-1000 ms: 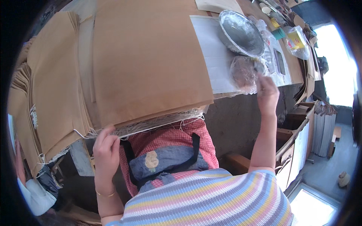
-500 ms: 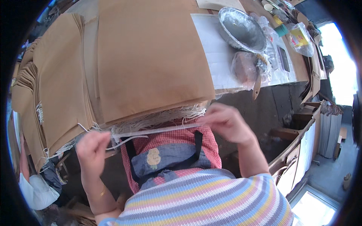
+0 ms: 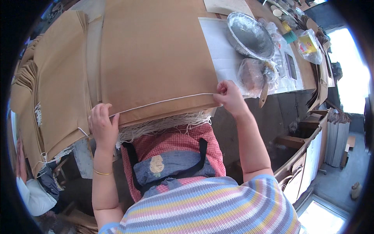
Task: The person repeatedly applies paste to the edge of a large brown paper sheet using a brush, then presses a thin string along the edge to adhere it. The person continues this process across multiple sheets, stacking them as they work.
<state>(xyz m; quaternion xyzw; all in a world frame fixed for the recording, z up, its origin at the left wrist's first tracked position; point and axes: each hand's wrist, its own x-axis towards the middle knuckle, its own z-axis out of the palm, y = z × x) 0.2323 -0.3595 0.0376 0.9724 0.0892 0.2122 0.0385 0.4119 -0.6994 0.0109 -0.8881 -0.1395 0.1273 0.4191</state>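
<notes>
The cord point(image 3: 167, 100), half a second ago stretched in front of the apron point(image 3: 181, 134), now lies across the brown paper point(image 3: 159, 54), near its lower edge. The left hand point(image 3: 103, 124) is now higher, at the paper's left edge. The right hand point(image 3: 230, 97), one second ago by the brush point(image 3: 263, 94), is now at the right edge.

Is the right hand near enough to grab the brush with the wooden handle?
Probably yes: the brush lies close to the right hand, its handle jutting out unblocked. But that hand pinches the white string, so it would likely have to let go first.
</notes>
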